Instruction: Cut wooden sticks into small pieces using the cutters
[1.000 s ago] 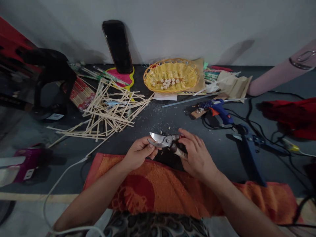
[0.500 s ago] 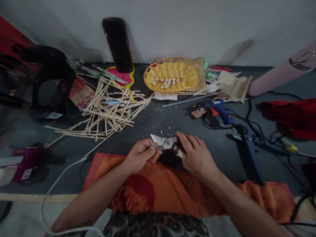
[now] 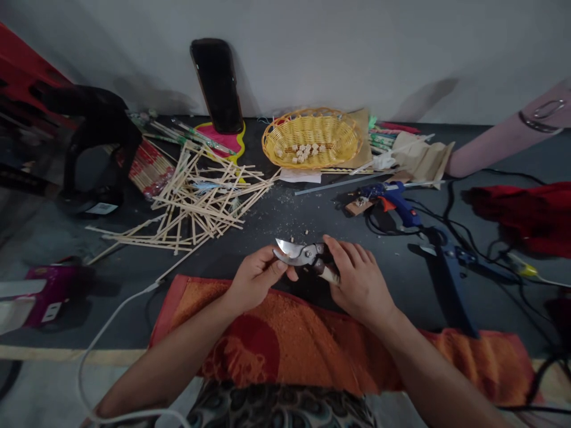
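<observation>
My right hand (image 3: 360, 284) is wrapped around the handles of a pair of pruning shears (image 3: 307, 254), whose blades point left and stand parted. At the blades, my left hand (image 3: 256, 279) is closed, its thumb and fingers pinched by the lower hooked blade. Whatever lies in that pinch is too small or hidden to make out. Just beyond the shears, tiny cut wooden bits (image 3: 306, 232) lie on the dark table. Several similar small pieces (image 3: 307, 152) sit inside a yellow wicker basket (image 3: 272, 145) against the wall.
A heap of wooden sticks (image 3: 196, 208) spreads at the left. A phone (image 3: 217, 86) leans on the wall. To the right are a blue glue gun (image 3: 397, 202), a blue cutting tool (image 3: 450, 285), cables and a pink bottle (image 3: 499, 134). An orange towel (image 3: 312, 333) covers the table's front edge.
The view has shifted slightly. The shears' blades have tilted a little, and my left fingers show less beneath them. Both hands stay in nearly the same place.
</observation>
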Demonstrator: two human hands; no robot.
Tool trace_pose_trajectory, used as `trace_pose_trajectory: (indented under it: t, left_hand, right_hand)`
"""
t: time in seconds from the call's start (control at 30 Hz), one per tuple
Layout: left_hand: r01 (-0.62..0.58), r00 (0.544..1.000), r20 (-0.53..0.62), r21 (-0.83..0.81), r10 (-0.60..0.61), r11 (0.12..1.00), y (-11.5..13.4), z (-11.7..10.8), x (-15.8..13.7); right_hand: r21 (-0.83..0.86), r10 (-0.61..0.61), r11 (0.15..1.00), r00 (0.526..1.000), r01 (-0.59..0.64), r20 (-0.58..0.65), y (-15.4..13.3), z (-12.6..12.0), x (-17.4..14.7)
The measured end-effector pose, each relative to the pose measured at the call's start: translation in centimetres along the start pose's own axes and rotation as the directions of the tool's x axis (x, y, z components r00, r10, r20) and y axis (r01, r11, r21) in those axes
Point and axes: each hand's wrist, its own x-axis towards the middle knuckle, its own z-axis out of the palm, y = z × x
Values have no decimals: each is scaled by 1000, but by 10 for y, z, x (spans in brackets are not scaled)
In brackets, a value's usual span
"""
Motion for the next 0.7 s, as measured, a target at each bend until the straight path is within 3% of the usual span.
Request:
trace_pose_trajectory:
  t: [0.2, 0.7]
  left_hand:
    - [37, 999, 24, 131, -40, 991, 2, -4, 0]
    - [110, 993, 48, -133, -104, 985, -1, -3, 0]
  right_hand:
    - [17, -22, 1000, 1000, 22, 2, 4, -3, 0]
    - [-4, -44, 999, 999, 44, 14, 3, 1, -2]
